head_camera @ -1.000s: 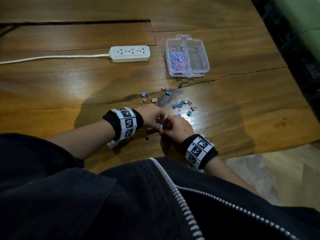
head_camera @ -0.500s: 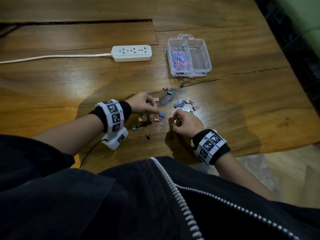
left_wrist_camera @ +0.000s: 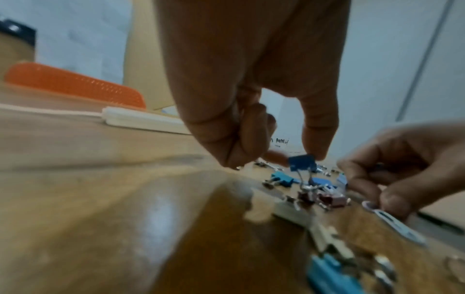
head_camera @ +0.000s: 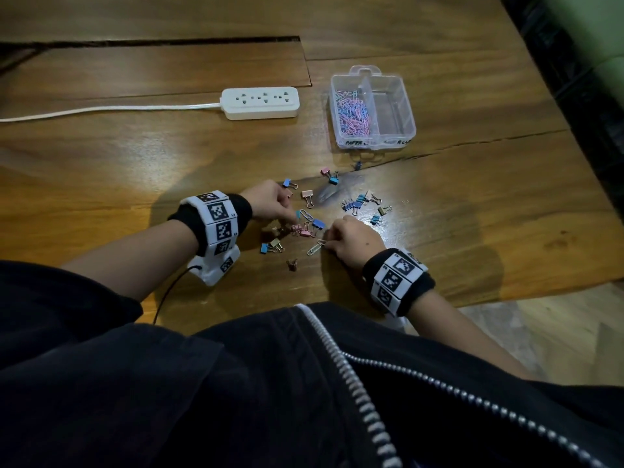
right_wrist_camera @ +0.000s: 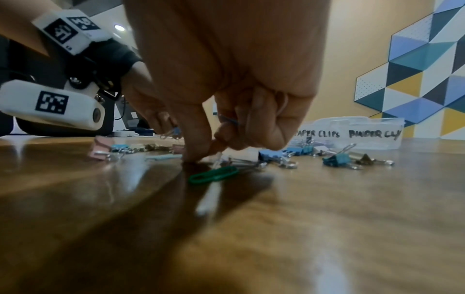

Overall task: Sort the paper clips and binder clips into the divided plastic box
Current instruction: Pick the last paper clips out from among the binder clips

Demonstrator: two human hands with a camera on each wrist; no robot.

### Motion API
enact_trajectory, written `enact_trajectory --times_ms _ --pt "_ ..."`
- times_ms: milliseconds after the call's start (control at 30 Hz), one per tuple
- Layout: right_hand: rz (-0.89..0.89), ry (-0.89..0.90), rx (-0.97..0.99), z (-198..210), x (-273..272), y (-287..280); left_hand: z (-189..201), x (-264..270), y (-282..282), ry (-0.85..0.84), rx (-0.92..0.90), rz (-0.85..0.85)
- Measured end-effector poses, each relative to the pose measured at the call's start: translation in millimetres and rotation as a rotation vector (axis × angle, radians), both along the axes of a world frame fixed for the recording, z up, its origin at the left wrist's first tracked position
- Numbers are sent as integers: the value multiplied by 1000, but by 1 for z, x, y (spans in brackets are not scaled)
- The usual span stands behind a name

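Note:
The clear divided box [head_camera: 409, 106] stands at the back right. Its left compartment holds a pile of paper clips [head_camera: 351, 113], and its right one looks bare. Small coloured binder clips [head_camera: 358, 204] lie scattered on the wooden table between the box and my hands. My left hand [head_camera: 293, 216] pinches a blue binder clip [left_wrist_camera: 302, 163] between thumb and curled forefinger, just above the table. My right hand [head_camera: 326, 243] has its fingers curled and grips one end of a paper clip [head_camera: 314, 248] that lies flat. In the right wrist view something bluish [right_wrist_camera: 229, 119] is tucked in its fingers.
A white power strip [head_camera: 260, 103] lies left of the box, with its cable running off to the left. A dark crack [head_camera: 472, 141] crosses the table in front of the box. The table's front edge [head_camera: 506, 292] is close behind my right wrist. An orange basket [left_wrist_camera: 73, 85] stands far off.
My hands were together near the front edge and have moved apart. The left went forward into the clips and took the blue binder clip. The right shifted right onto the paper clip.

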State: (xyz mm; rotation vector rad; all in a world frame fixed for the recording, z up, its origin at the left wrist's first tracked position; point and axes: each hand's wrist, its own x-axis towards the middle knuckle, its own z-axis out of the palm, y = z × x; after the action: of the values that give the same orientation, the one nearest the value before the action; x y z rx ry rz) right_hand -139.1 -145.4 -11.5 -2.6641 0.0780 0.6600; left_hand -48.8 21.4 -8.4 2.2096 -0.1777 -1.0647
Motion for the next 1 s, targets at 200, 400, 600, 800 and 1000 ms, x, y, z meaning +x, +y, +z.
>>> enact_trajectory --times_ms 200,400,600,800,1000 --pt "-284 36 361 8 2 -13 8 3 -8 -274 109 -158" --pt "-634 256 1103 13 4 -21 6 -4 -31 -503 235 -472" --pt "-724 455 1225 11 -3 -6 1 -3 -36 -489 311 -555" --pt "-228 89 421 5 -9 19 10 3 -17 256 -358 253" --pt "119 -85 7 -4 -10 20 28 1 -7 511 -615 341"
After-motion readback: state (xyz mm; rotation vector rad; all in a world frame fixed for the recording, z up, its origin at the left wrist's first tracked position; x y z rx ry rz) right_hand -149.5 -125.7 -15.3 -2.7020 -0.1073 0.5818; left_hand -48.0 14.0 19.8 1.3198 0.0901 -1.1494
